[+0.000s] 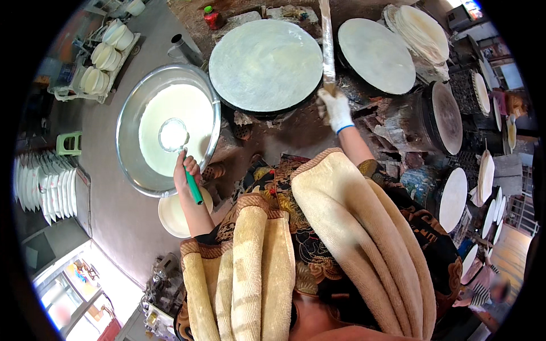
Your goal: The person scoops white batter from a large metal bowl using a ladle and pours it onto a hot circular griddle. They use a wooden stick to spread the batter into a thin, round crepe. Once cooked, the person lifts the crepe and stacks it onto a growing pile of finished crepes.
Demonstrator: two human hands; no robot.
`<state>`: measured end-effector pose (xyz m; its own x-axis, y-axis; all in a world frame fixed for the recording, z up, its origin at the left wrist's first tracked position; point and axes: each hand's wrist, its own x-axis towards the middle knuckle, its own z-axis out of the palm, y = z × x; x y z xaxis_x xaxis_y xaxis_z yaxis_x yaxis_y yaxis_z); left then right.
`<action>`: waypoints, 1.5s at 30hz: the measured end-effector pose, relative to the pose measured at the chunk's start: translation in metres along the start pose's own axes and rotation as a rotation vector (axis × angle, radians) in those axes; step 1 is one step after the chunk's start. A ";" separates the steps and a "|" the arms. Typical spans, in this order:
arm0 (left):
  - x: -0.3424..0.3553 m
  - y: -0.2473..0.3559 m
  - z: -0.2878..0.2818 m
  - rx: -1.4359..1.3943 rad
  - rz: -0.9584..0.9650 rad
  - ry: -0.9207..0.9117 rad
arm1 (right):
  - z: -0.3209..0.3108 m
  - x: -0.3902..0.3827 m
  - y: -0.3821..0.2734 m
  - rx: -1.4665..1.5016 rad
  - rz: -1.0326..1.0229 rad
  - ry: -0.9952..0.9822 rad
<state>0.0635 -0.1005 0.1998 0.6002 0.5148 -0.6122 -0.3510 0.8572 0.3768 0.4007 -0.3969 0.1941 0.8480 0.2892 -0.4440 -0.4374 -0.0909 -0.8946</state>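
Nearest you, tan towels (318, 238) drape your shoulders. To the left, your left hand (185, 169) is closed around the green handle of a metal ladle (173, 135), its round bowl over pale batter in the wide steel basin (128, 108). To the right, your gloved right hand (335, 109) is wrapped around a long flat wooden spreader (327, 42) lying across the far rim of the round grey griddle (265, 64).

Flatbread kitchen: round griddles (265, 63), batter basin (128, 113), stacked flatbreads (424, 31).

Green stool (69, 143), white plate stack (48, 184), red-bodied bottle (213, 18).
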 end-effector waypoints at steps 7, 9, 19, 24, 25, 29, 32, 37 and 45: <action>-0.019 0.000 0.000 0.021 0.013 0.028 | 0.121 -0.039 0.087 0.336 0.378 -0.421; -0.026 0.004 0.000 0.036 0.021 0.043 | 0.145 -0.038 0.088 0.467 0.242 -0.514; -0.024 0.015 -0.022 0.009 0.048 0.029 | 0.110 -0.005 0.114 0.629 0.372 0.117; -0.029 0.012 -0.049 -0.056 0.069 0.079 | 0.029 0.040 0.084 0.361 0.162 0.093; -0.029 0.013 -0.052 -0.060 0.069 0.068 | 0.009 0.063 0.069 0.303 0.055 0.095; -0.018 0.013 -0.039 -0.024 0.085 0.050 | -0.046 0.138 0.007 -0.308 -0.371 0.302; -0.011 0.032 -0.068 0.093 0.127 0.189 | 0.009 0.119 -0.022 -0.979 -0.912 -0.074; 0.077 0.051 -0.119 0.210 0.036 0.405 | 0.145 0.015 0.026 -1.440 -1.145 -0.833; 0.161 0.069 -0.179 1.558 0.158 0.756 | 0.282 -0.025 0.077 -1.666 -0.342 -1.073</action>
<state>0.0077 0.0440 0.0030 0.0308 0.8666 -0.4981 0.8687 0.2232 0.4422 0.2619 -0.1427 0.1500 0.0559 0.7682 -0.6377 0.8592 -0.3623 -0.3612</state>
